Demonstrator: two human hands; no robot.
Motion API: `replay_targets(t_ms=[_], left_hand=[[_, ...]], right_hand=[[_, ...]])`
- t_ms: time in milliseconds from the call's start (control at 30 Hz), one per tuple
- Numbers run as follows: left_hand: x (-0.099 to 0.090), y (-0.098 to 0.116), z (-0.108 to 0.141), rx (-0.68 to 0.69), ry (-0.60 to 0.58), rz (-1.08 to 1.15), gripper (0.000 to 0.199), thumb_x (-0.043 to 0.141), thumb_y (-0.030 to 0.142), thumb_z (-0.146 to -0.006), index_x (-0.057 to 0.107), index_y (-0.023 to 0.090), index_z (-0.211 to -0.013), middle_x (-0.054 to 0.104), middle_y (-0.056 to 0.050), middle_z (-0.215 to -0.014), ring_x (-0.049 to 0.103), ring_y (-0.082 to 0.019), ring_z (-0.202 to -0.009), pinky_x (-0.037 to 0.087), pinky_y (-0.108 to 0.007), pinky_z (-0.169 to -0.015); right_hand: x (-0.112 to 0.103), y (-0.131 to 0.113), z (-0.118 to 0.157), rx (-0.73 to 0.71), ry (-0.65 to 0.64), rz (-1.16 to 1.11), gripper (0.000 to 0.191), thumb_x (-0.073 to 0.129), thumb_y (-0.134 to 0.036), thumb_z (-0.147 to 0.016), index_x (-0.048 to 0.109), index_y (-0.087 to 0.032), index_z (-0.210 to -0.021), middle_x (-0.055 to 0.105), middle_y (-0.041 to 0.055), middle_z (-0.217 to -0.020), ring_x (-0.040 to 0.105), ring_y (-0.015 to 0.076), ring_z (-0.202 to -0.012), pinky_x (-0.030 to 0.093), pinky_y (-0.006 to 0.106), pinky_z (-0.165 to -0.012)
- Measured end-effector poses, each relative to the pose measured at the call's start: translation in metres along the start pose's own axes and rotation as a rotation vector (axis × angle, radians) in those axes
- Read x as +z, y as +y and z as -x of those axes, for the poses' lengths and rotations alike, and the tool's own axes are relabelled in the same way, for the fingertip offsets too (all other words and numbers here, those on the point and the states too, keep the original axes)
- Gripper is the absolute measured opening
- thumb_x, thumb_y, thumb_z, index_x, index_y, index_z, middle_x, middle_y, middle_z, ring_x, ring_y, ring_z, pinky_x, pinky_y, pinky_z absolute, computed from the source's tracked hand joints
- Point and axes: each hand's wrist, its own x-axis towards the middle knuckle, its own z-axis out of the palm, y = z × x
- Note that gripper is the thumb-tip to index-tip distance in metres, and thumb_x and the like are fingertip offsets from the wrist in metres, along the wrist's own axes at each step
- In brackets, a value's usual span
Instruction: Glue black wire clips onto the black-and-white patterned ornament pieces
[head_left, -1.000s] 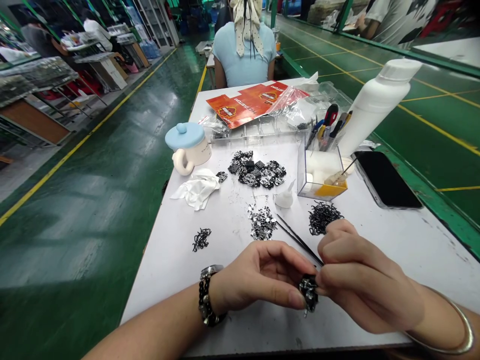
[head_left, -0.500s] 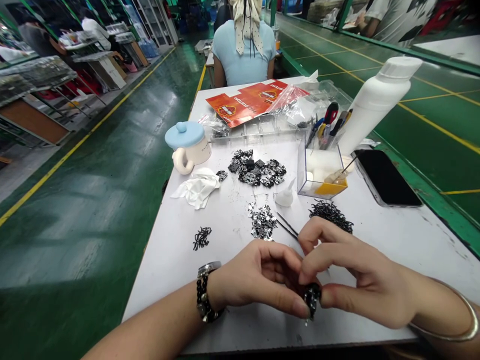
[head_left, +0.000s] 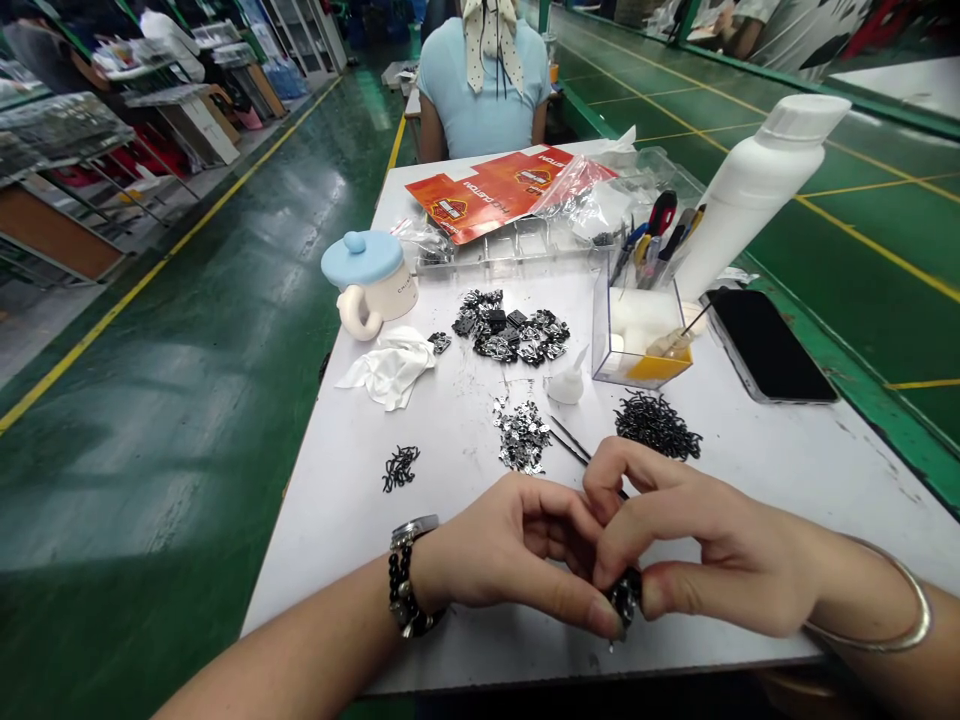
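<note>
My left hand (head_left: 517, 548) and my right hand (head_left: 709, 540) meet at the table's near edge, their fingertips pinching a small black-and-silver metal cluster (head_left: 625, 597). Its shape is mostly hidden by my fingers. Black tweezers (head_left: 570, 447) lie with their tips running under my right fingers, and I cannot tell if that hand holds them. Just beyond my hands are a heap of silver pieces (head_left: 521, 435) and a heap of thin black pieces (head_left: 658, 425). A black-and-silver heap (head_left: 510, 328) lies farther off.
On the white table (head_left: 337, 560) stand a blue-lidded mug (head_left: 369, 275), a white cloth (head_left: 388, 367), a clear box (head_left: 637, 335) with tools, a white bottle (head_left: 757, 195), a phone (head_left: 769, 345) and red printed card (head_left: 487, 192). A seated co-worker (head_left: 484, 85) sits beyond.
My right hand has moved left and closer to my left hand, now covering the tweezer tips. Both hands have closed in around the cluster, and the view has tilted slightly.
</note>
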Motion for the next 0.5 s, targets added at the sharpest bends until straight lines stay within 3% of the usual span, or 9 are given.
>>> replay_targets(t_ms=[267,500], left_hand=[[-0.0017,-0.0006,0.0012,0.037,-0.034,0.016,0.028,0.078,0.001,-0.056,0.063,0.011,-0.078,0.067,-0.002,-0.077,0.064,-0.010,-0.074,0.049,-0.024,-0.078],[-0.0012,-0.0087,-0.0049,0.149,-0.073,0.198,0.028,0.081,0.012,-0.060,0.065,0.010,-0.084,0.067,-0.006,-0.083,0.066,-0.013,-0.073,0.052,-0.023,-0.068]], right_hand=[[0.0046,-0.0001,0.0012,-0.003,0.072,-0.046,0.013,0.061,-0.018,-0.085,0.063,-0.015,-0.097,0.042,0.0035,-0.093,0.047,0.0097,-0.083,0.046,0.022,-0.074],[0.0013,-0.0032,-0.0038,0.106,0.119,-0.099,0.022,0.056,-0.032,-0.090,0.063,-0.019,-0.107,0.045,0.0039,-0.095,0.050,0.0094,-0.078,0.048,0.025,-0.072]])
